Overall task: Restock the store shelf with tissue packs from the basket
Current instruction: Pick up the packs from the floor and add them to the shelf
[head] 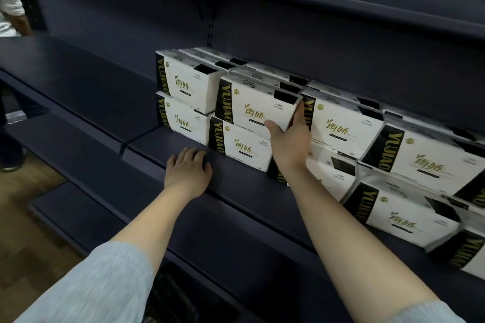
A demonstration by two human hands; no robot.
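While the left hand (187, 169) lies flat on the dark shelf (78, 86), right-hand fingers (299, 113) grip a tissue pack (256, 107).

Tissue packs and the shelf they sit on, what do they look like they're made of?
Tissue packs: probably soft, thin plastic film, white with black and gold print; the wrap creases and shines on some packs. Shelf: looks like painted sheet metal, matte dark blue-grey, with folded front edges.

white tissue packs (343, 123) (black-gold side bands) stacked two high along dark shelf (78, 65); one upper pack (252, 105) tilted.
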